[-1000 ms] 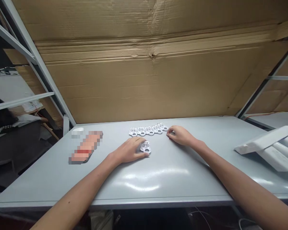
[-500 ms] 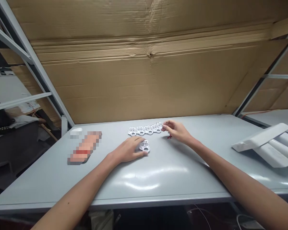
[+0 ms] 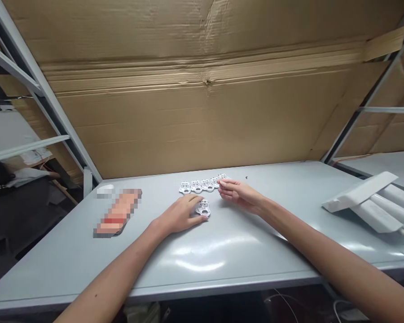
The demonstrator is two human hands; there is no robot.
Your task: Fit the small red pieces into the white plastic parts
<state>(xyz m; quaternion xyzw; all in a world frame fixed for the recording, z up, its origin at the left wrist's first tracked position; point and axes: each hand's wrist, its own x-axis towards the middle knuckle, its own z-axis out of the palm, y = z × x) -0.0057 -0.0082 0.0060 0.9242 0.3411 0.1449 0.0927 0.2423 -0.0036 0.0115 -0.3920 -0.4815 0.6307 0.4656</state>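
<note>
My left hand [image 3: 180, 211] rests on the table, its thumb and fingers closed around a small white plastic part [image 3: 208, 208] with a round hole. The palm side of that part is hidden. Just to the right, above the tabletop, my right hand [image 3: 239, 194] has its fingers drawn together near the thumb; anything between the fingertips is too small to make out. Behind both hands, several similar white parts [image 3: 196, 186] form a row, and my right fingertips cover some of its right end.
A blurred-out orange-pink flat item [image 3: 119, 213] lies on the left, with a small white object [image 3: 105, 190] behind it. On the right stands a white stand-like object [image 3: 366, 199]. A tiny dark bit [image 3: 246, 177] lies behind my right hand. Cardboard [image 3: 202, 130] walls the table's back.
My right hand has moved left and slightly nearer, turning its palm inward. The tiny dark bit now shows behind it, and the red bit beneath it is out of sight. My left hand stays put.
</note>
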